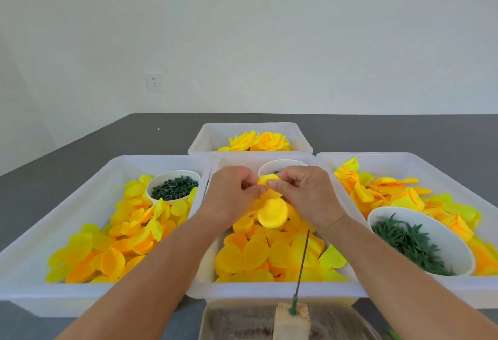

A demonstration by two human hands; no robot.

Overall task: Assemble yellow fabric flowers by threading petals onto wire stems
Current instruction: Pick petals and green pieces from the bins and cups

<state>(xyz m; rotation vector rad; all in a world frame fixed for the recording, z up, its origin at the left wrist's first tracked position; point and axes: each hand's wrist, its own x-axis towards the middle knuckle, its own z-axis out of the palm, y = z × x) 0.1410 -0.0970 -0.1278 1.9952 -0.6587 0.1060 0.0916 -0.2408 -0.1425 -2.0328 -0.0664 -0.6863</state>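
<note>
Fingers (253,186) of both hands pinch a yellow petal (268,179) over the middle tray (269,289)

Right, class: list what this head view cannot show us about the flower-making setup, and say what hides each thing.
- Cup contents in the middle bin: behind the right hand.
- How the petal is pinched: fingertips of both hands, left hand included, cover it.
- Foam block base: cut off by the bottom edge.
- Dark pieces in the left cup: too small.
</note>
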